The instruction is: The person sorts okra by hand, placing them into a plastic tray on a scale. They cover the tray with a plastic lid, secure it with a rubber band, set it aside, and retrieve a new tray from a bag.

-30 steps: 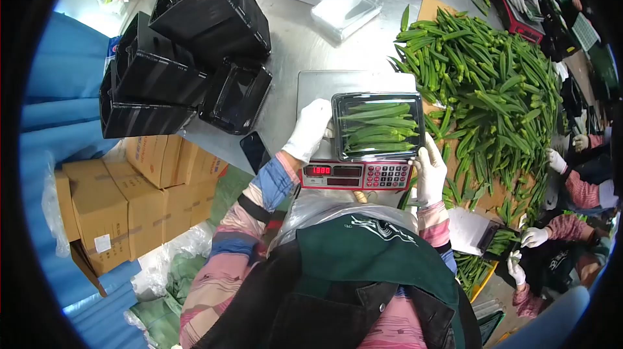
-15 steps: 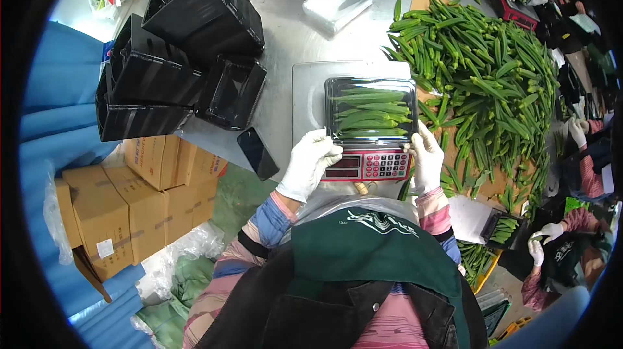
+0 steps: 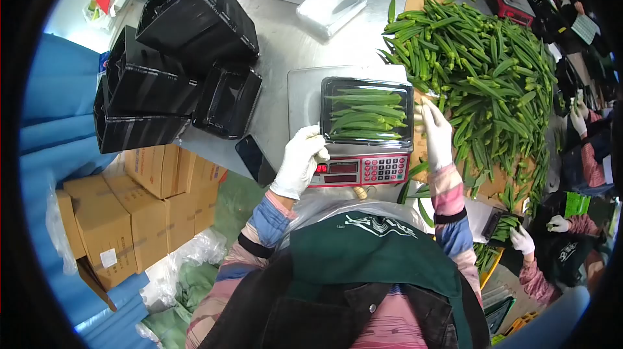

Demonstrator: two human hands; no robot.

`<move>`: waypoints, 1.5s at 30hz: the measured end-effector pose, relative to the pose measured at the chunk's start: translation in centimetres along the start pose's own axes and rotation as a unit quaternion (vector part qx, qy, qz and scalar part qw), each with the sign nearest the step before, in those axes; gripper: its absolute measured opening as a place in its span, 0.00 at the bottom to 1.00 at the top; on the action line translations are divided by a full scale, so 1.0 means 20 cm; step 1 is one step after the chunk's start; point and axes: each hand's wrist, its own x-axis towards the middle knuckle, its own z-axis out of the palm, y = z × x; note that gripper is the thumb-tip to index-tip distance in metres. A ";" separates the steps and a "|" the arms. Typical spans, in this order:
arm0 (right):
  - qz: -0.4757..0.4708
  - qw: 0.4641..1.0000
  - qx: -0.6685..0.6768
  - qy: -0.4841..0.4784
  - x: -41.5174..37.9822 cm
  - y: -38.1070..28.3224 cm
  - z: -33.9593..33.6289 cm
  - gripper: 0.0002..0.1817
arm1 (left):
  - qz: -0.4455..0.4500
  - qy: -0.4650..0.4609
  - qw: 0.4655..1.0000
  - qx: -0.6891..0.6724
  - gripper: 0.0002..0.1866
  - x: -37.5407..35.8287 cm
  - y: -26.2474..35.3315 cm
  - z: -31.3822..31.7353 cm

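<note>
A black tray [image 3: 328, 136] of green okra pods [image 3: 366, 115], with a clear shiny top, rests on the platform of a red electronic scale [image 3: 384, 168]. My white-gloved left hand [image 3: 302, 162] has its fingers curled at the tray's near left corner, thumb and fingertips together. Along the tray's right side, my gloved right hand [image 3: 436, 133] stretches its fingers forward, the tips right at the rim. Red light shows at the left end of the scale's display.
Stacks of black trays [image 3: 195, 21] and a phone [image 3: 254, 159] lie to the left. A large okra heap [image 3: 487, 83] covers the right side. Clear plastic trays [image 3: 332, 10] stand at the back. Cardboard boxes [image 3: 107, 219] sit lower left. A co-worker's gloved hand [image 3: 522, 240] shows at right.
My right hand has moved from the tray's near right corner forward along its right side, fingers straighter. My left hand has slid slightly left, uncovering the display. The co-worker's hands have separated.
</note>
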 end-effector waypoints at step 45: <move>0.083 0.959 0.204 -0.180 0.27 0.06 -0.11 0.19 | -0.126 -0.256 0.958 -0.015 0.13 0.41 0.40 0.16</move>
